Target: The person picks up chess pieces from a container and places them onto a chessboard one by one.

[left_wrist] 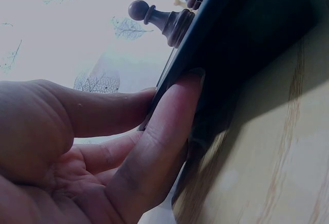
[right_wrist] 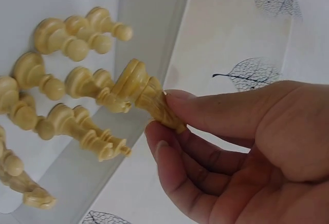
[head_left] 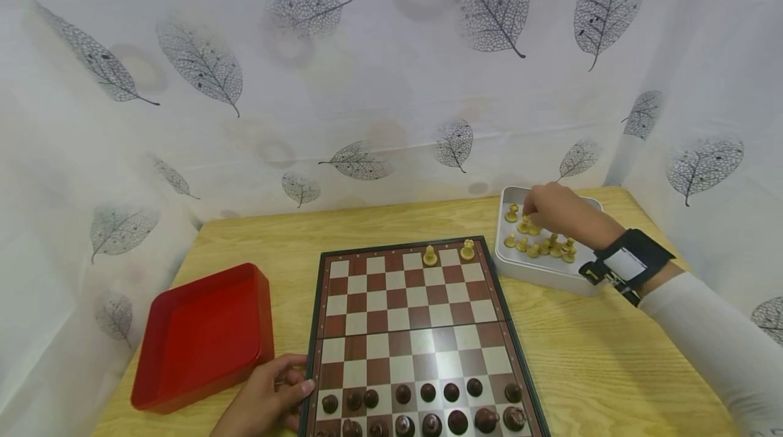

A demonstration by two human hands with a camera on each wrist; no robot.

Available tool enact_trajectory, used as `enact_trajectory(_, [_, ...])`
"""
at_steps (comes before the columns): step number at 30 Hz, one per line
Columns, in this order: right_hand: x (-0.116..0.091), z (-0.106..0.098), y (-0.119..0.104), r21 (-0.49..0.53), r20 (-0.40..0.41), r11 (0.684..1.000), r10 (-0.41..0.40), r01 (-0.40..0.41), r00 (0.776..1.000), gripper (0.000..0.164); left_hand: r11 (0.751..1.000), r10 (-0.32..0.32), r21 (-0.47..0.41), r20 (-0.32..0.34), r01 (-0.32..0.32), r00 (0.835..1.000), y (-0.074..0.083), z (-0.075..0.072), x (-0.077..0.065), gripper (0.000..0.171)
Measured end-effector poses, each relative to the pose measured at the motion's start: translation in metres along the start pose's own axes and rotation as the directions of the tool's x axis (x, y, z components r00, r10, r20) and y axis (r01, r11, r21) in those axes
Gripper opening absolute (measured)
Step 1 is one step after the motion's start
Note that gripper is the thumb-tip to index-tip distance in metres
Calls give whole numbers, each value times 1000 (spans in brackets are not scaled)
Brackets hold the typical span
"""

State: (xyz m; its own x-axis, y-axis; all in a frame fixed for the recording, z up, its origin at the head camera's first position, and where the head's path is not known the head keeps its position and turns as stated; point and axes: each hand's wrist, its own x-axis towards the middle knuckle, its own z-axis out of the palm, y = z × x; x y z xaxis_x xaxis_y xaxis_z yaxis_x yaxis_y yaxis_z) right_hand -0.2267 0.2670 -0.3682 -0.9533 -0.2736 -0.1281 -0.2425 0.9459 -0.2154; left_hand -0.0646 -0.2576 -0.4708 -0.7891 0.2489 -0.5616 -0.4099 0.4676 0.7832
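My left hand holds the left edge of the folding chessboard. In the left wrist view the thumb lies on the board's rim and a finger reaches beneath it, near a dark brown pawn. Over the white tray at the back right is my right hand. Its thumb and fingers pinch a cream chess knight by the head, with the base pointing away from the palm. Several other cream chess pieces stand in the tray around it.
Two cream pieces stand on the board's far row, a left one and a right one. Several dark brown pieces fill the near rows. A red tray sits left of the board. Leaf-printed cloth hangs behind the wooden table.
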Motion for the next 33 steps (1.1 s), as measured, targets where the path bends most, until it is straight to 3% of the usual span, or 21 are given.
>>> enact_trajectory(20, [1,-10,-28,69,-53,995,-68,71,996,14,1000,10,-21,3,-10,1000,-1,-1,-1,70])
enact_trajectory(33, [7,-11,-62,135,-78,986,-88,98,993,20,1000,-13,4,-21,13,1000,0,-1,0,70])
